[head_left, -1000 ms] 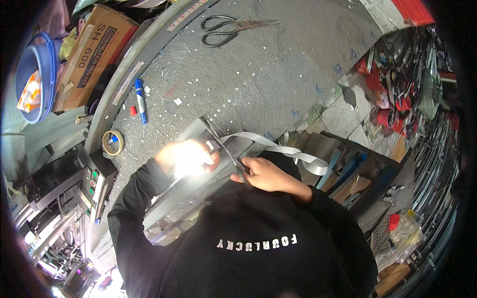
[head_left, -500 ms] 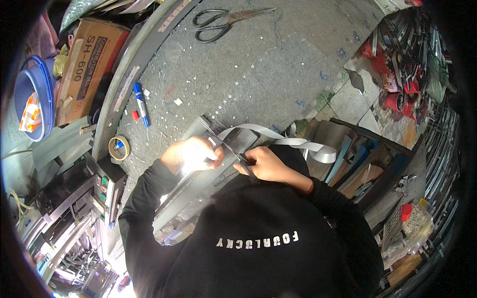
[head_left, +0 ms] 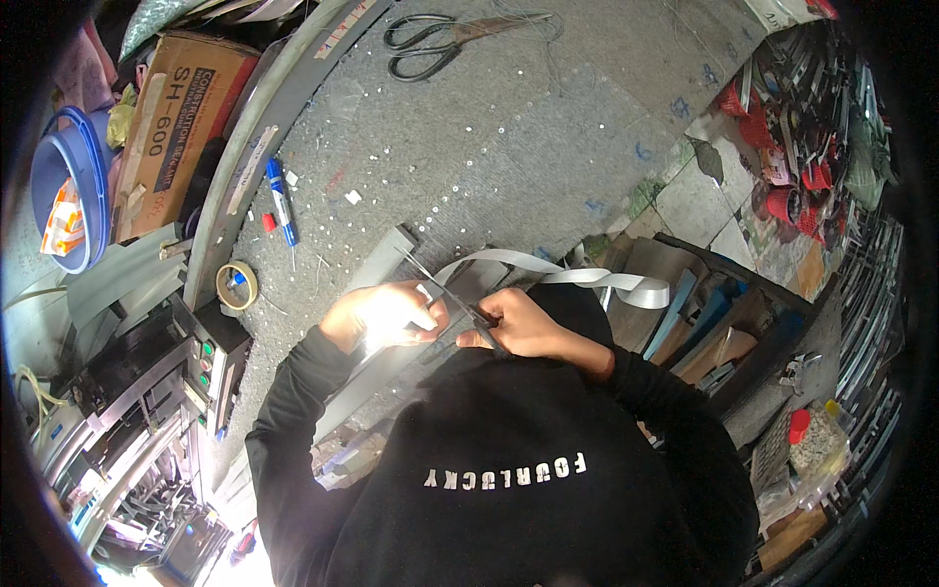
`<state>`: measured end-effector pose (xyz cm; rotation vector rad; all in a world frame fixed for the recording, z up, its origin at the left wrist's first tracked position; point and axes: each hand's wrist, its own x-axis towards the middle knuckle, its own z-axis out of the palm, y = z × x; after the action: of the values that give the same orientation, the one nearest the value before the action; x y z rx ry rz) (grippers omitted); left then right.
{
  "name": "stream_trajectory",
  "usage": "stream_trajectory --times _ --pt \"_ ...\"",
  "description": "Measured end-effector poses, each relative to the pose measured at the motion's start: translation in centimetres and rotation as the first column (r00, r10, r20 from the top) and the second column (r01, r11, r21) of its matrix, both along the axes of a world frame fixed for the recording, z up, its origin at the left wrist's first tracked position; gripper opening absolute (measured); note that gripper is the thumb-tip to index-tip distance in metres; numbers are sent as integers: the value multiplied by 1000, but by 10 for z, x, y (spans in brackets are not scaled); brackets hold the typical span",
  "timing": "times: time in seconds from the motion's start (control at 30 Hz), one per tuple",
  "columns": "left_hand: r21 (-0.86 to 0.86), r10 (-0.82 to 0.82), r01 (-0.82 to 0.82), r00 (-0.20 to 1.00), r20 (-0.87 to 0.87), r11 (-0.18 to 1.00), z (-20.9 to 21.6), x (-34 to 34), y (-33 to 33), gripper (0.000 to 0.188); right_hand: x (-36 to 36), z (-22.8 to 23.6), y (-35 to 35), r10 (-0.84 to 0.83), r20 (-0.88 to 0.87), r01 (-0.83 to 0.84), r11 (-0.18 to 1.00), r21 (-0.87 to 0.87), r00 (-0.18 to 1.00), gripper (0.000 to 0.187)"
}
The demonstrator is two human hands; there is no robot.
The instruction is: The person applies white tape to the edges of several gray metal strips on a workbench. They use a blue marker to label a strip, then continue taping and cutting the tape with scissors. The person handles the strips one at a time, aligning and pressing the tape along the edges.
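1. One blue marker (head_left: pixel 281 203) lay on the grey worktop (head_left: pixel 548 147).
2. One left hand (head_left: pixel 386 315), below and right of the marker, pinched a pale ribbon (head_left: pixel 514 258), fingertips partly lost in glare.
3. One right hand (head_left: pixel 523 323), farther right of the marker, grasped small scissors (head_left: pixel 475 315).
4. One larger pair of shears (head_left: pixel 460 37) lay above and right of the marker.
5. One tape roll (head_left: pixel 251 286) sat below and left of it.

From the head, a wide fisheye looks down over the fingers (head_left: pixel 503 305).
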<state>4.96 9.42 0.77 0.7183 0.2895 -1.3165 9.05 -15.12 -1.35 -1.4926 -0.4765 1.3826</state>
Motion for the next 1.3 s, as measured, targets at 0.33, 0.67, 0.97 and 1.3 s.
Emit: stream_trajectory --times 0.33,0.67,0.97,1.3 --pt "135 53 -51 999 -9 990 6 -8 -5 27 5 -2 -1 41 120 -41 999 -2 992 44" --pt "970 -830 87 538 148 229 77 18 -13 75 8 -8 3 91 153 -72 989 -126 984 52" --pt "917 -891 -127 220 397 377 28 80 -77 26 2 -19 4 -91 83 86 995 55 992 68" --pt "843 -846 -99 9 533 529 17 119 -69 25 16 15 -30 254 433 -186 963 -194 865 57"
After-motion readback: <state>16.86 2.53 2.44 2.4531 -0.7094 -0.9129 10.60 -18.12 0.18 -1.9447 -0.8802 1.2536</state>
